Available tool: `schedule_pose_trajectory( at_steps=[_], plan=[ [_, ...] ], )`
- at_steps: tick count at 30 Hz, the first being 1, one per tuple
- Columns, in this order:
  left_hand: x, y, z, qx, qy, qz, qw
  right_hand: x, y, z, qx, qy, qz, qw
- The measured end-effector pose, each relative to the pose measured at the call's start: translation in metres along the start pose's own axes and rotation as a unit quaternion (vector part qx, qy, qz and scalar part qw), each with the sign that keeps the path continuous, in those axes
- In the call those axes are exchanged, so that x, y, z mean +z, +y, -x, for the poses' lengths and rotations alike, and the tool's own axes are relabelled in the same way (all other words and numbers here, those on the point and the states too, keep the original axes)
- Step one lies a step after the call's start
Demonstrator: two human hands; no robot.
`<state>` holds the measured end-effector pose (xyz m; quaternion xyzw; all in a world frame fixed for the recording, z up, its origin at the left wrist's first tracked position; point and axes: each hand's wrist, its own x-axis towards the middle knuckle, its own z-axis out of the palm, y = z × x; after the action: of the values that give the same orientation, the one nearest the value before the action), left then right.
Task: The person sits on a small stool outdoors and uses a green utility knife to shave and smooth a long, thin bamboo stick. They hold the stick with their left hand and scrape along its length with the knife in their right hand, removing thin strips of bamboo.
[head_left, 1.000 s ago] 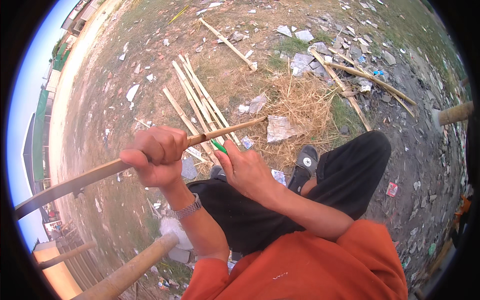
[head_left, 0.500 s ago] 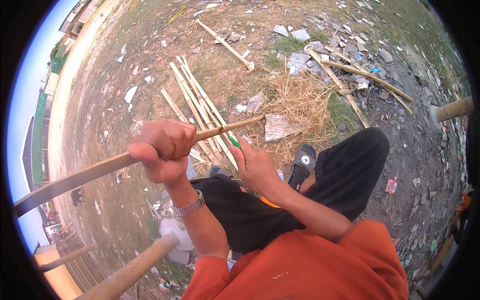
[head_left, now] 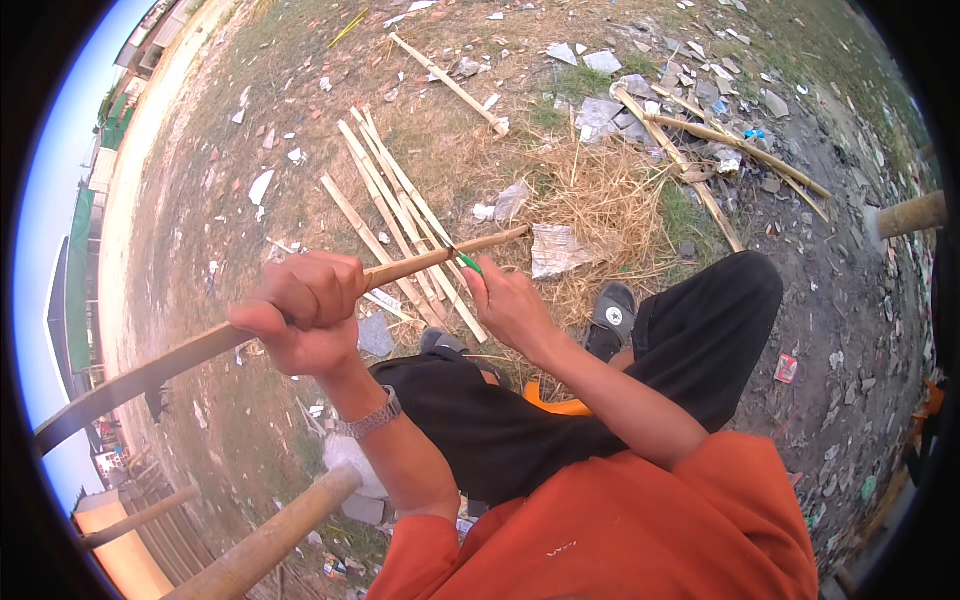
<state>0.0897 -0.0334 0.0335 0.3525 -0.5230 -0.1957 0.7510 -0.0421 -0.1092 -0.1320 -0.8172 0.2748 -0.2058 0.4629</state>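
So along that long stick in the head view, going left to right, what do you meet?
Left hand gripped round the bamboo stick → small green tool → right hand → crumpled paper sheet → grey shoe → black trouser knee.

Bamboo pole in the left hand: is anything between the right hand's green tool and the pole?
Nothing visible. The left hand grips the bamboo pole mid-length. The right hand holds the green tool right against the pole. The split bamboo strips lie on the ground beyond it.
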Motion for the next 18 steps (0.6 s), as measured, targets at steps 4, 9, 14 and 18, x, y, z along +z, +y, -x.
schedule_pose_trajectory(
  at_steps=[4,9,14,18],
  plan=[
    [-0.002,0.003,0.001,-0.005,0.001,0.004,1.0,0.005,0.003,0.003,-0.032,0.017,0.007,0.999],
    [0.007,0.0,0.003,0.0,-0.014,-0.004,1.0,-0.008,-0.009,0.012,-0.006,0.018,-0.009,1.0],
    [0.006,0.0,0.002,-0.001,-0.014,0.003,1.0,-0.014,-0.026,0.019,0.007,0.018,0.002,1.0],
    [0.009,-0.001,-0.001,0.018,-0.058,0.033,0.998,-0.004,0.009,0.021,0.033,0.016,0.046,0.998]
  ],
)
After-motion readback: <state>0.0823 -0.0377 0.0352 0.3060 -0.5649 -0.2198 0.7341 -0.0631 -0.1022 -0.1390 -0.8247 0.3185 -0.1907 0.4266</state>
